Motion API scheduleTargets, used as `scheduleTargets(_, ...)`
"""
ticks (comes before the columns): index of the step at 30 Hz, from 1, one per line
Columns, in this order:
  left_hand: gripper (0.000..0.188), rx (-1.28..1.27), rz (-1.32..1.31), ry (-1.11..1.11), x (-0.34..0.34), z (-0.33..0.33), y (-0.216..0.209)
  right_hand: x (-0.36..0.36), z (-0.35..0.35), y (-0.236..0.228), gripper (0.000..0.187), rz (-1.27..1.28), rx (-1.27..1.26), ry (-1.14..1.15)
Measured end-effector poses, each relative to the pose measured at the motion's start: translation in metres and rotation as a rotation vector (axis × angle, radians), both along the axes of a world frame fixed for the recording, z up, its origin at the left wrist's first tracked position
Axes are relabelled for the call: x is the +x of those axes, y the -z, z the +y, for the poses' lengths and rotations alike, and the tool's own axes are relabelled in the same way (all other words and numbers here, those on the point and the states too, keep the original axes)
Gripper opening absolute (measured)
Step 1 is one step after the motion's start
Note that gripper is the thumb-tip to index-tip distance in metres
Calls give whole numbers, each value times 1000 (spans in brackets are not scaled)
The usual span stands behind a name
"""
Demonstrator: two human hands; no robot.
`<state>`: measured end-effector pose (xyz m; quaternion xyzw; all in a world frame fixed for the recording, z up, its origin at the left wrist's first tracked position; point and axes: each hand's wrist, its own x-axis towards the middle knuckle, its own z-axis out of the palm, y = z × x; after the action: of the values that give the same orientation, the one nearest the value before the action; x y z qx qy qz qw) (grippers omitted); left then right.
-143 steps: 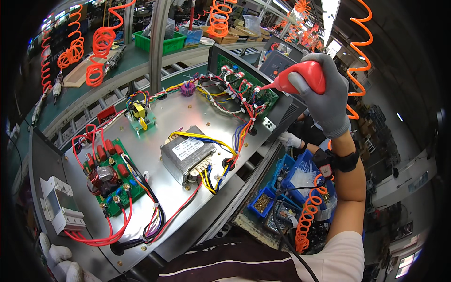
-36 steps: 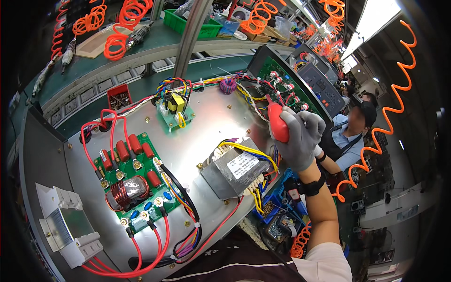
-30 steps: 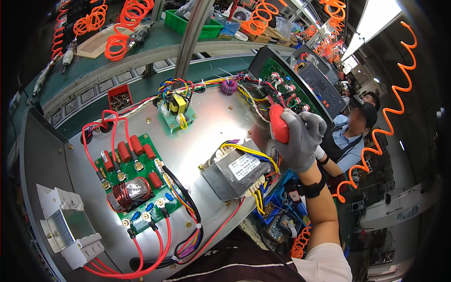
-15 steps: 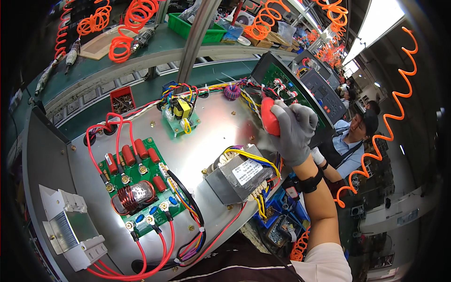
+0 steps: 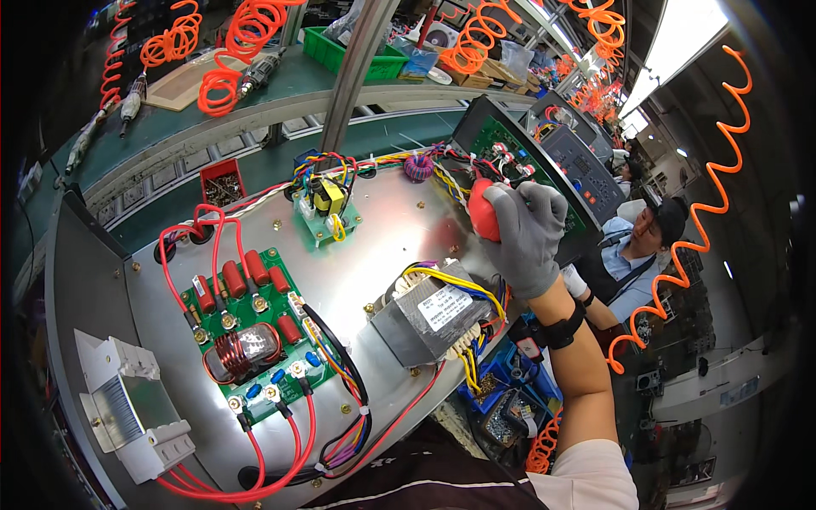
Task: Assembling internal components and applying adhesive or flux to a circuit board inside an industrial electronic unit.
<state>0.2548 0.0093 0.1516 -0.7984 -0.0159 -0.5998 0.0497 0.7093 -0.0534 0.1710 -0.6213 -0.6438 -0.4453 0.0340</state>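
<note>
My right hand (image 5: 527, 238), in a grey glove, is closed around a red rounded tool (image 5: 484, 210); its working end is hidden. It is over the right end of an open metal chassis (image 5: 382, 212), beside the tilted front panel with a green circuit board (image 5: 486, 136). Bundled wires and a purple ring coil (image 5: 418, 167) lie just left of the tool. Nearer to me sits a grey transformer (image 5: 433, 316) with yellow and blue leads. At left is a green board (image 5: 272, 374) with red capacitors and a copper coil. My left hand is out of view.
A red box of screws (image 5: 223, 184) stands behind the chassis. Blue bins (image 5: 506, 378) of small parts are below my forearm. Orange coiled hoses (image 5: 242, 51) hang over the back bench, one at right. Another person (image 5: 633, 255) works close by at right.
My right hand has shifted only slightly, with the red tool still in its grip. The chassis and its parts look the same, apart from a small shift of the view.
</note>
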Motion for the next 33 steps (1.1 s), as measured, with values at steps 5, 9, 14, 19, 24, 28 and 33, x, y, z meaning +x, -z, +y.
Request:
scheduleTargets(5,9,46,-58,70,0,6,4,-2,-9,-1,51,15,56,-32)
scheduleTargets(9,10,-78,115,-11,-12,-2,-3,-16,-38,1,49,217,310,-99)
scheduleTargets(14,16,-104,139,-76,-8,-6,-7,-44,-103,16,40,984,900,-314)
scheduleTargets(19,10,-181,-30,-98,11,-20,-8,-45,-182,35,57,1887,1149,-698)
scheduleTargets(24,15,-237,-115,-178,26,-31,-19,-60,-247,81,69,2417,1140,-912)
scheduleTargets(28,26,-244,-163,-115,35,-32,-21,-78,-301,127,63,2435,1321,-787)
scheduleTargets(33,23,-282,-195,-122,37,-38,-20,-97,-346,172,64,2500,1297,-869)
